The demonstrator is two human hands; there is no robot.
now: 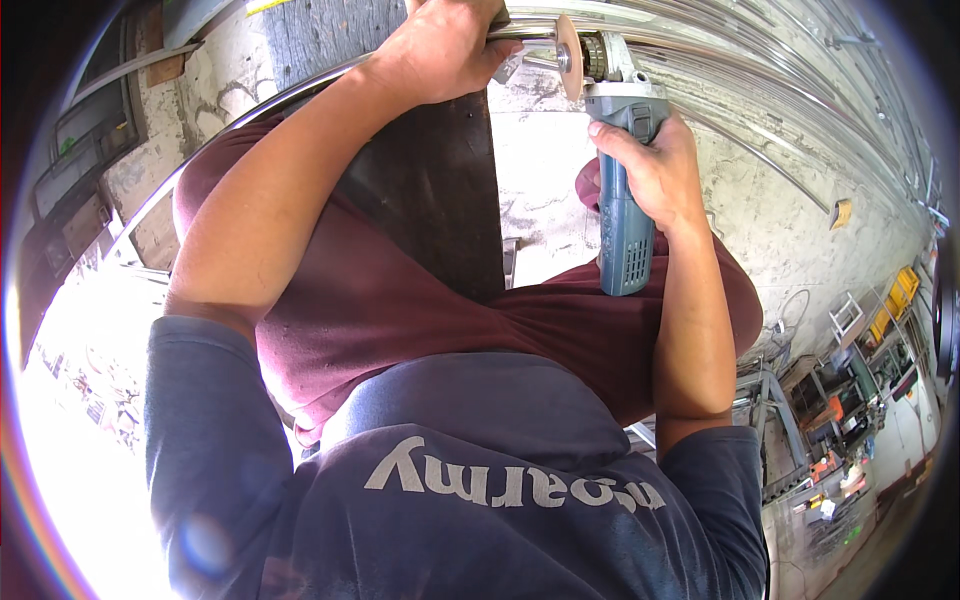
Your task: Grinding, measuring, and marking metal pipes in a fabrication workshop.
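Note:
My right hand [662,172] is wrapped round the body of a blue-green angle grinder [627,245], thumb along its side. At the tool's far end a thin tan disc [570,58] stands on edge, facing my left hand. My left hand [440,55] is closed on a shiny metal tube [300,89] that runs from the far left behind my wrist. Its fingers are partly cut off by the top edge. Short bright metal ends show between that hand and the disc; whether the disc touches them I cannot tell.
A dark board [440,190] lies between my legs, with a worn grey board [315,40] beyond it. Many long metal tubes [740,60] lie on the pale floor at the far right. Tools and a yellow case [893,303] are along the right side.

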